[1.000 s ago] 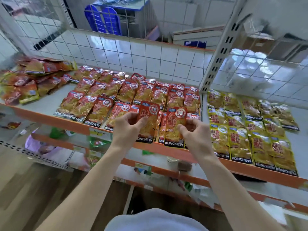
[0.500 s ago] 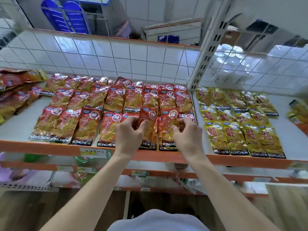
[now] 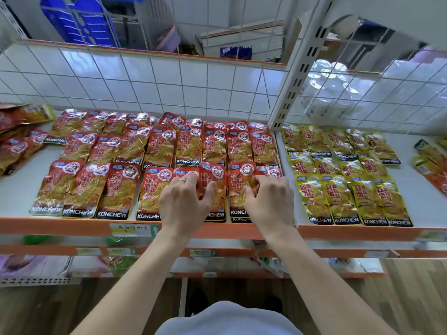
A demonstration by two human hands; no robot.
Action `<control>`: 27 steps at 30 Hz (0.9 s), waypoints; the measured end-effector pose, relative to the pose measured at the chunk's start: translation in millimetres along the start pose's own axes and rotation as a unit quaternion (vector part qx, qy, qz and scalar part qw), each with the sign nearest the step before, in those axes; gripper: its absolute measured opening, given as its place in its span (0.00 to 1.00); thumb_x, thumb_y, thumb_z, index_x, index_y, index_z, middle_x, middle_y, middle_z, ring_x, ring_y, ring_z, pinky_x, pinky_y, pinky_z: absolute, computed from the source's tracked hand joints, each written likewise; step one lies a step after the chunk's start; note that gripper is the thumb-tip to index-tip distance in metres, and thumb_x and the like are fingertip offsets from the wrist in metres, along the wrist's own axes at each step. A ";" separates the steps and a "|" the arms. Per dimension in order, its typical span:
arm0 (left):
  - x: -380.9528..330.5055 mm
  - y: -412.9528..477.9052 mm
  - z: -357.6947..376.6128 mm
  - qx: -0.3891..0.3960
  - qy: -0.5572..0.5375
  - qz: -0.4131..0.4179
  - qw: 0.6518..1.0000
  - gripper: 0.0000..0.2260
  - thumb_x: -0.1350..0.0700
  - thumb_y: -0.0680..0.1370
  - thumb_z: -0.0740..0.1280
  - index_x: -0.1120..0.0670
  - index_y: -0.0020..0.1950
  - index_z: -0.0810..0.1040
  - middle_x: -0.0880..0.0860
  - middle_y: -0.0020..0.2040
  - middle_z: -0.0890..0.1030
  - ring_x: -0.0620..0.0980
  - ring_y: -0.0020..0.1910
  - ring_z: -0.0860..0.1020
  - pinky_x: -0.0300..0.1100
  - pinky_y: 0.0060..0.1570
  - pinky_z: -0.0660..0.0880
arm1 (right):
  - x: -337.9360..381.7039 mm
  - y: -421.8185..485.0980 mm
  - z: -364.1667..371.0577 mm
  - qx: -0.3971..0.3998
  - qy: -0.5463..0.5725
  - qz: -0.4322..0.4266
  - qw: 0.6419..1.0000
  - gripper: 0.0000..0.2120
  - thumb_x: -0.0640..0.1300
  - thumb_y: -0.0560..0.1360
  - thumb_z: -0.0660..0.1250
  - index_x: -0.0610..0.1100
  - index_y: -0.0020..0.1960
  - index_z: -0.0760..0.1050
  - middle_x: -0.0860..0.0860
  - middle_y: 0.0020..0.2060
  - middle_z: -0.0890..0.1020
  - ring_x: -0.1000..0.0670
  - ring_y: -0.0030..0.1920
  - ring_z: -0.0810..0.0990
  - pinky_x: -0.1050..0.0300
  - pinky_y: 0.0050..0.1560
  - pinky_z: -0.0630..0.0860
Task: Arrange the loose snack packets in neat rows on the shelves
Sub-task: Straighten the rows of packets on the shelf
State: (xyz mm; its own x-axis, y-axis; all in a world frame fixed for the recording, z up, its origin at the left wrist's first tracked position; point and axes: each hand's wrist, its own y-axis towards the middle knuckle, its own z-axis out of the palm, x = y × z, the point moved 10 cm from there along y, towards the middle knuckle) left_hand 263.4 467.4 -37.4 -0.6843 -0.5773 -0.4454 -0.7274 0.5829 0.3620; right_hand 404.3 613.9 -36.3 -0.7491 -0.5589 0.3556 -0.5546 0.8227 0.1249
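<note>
Red snack packets (image 3: pixel 121 189) lie in three neat rows on the white shelf with an orange front edge (image 3: pixel 72 226). My left hand (image 3: pixel 183 204) rests on the front row, its fingers and thumb curled on a red packet (image 3: pixel 214 180). My right hand (image 3: pixel 268 206) is beside it, pinching the neighbouring red packet (image 3: pixel 242 182) near the row's right end. Both packets lie flat on the shelf, overlapping others. My hands hide parts of two more packets.
Yellow packets (image 3: pixel 338 197) fill rows on the shelf bay to the right, past a white slotted upright (image 3: pixel 297 76). Loose red packets (image 3: pixel 19 131) are heaped at far left, and loose yellow ones (image 3: pixel 430 160) at far right. A wire grid (image 3: pixel 169 81) backs the shelf. Lower shelves (image 3: pixel 217 252) sit below.
The two red packets my hands held slightly raised now lie flat in the front row. Both hands stayed on them, and my view shifted to the right and closer.
</note>
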 end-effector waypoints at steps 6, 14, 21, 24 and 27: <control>-1.7 -1.4 4.1 0.000 0.035 0.015 0.999 0.16 0.44 0.76 0.71 0.58 0.44 0.77 0.53 0.34 0.79 0.55 0.35 0.76 0.45 0.34 0.72 | 4.3 -4.1 3.5 0.007 -0.029 -0.015 0.999 0.22 0.53 0.78 0.66 0.43 0.68 0.74 0.47 0.57 0.81 0.43 0.62 0.73 0.47 0.60 0.71; 4.2 -1.8 9.5 0.008 0.016 -0.008 1.000 0.18 0.43 0.76 0.69 0.58 0.49 0.76 0.54 0.41 0.79 0.56 0.42 0.77 0.48 0.39 0.76 | 2.9 -8.1 4.7 -0.026 -0.030 -0.033 0.999 0.18 0.49 0.75 0.69 0.43 0.62 0.77 0.45 0.54 0.77 0.42 0.58 0.71 0.46 0.54 0.72; -11.8 -11.6 12.5 0.042 0.012 0.126 0.991 0.22 0.41 0.76 0.62 0.54 0.63 0.77 0.53 0.62 0.76 0.55 0.59 0.75 0.51 0.56 0.67 | 14.5 -18.3 14.0 0.017 -0.025 -0.159 0.987 0.24 0.55 0.73 0.70 0.52 0.68 0.75 0.51 0.69 0.72 0.46 0.71 0.63 0.44 0.64 0.59; -16.6 -16.5 19.8 0.094 0.022 0.168 0.981 0.23 0.41 0.76 0.61 0.49 0.67 0.76 0.50 0.69 0.73 0.53 0.68 0.72 0.54 0.64 0.61 | 14.9 -23.2 17.1 0.045 -0.042 -0.183 0.981 0.25 0.58 0.75 0.68 0.54 0.70 0.73 0.53 0.73 0.69 0.46 0.75 0.60 0.39 0.67 0.58; -16.0 -17.3 24.3 0.123 0.018 0.159 0.979 0.22 0.41 0.75 0.61 0.46 0.67 0.76 0.47 0.71 0.73 0.51 0.70 0.71 0.56 0.66 0.60 | 13.5 -26.0 17.5 0.053 -0.051 -0.177 0.981 0.25 0.59 0.74 0.67 0.56 0.69 0.73 0.53 0.73 0.70 0.46 0.75 0.60 0.37 0.67 0.56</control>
State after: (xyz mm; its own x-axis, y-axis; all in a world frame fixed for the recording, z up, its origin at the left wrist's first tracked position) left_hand 288.2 480.4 -56.5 -0.8789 -0.3611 -0.3115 -0.4458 0.8542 0.2676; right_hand 402.3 583.2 -51.0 -0.5310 -0.8202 0.2127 -0.8179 0.5618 0.1243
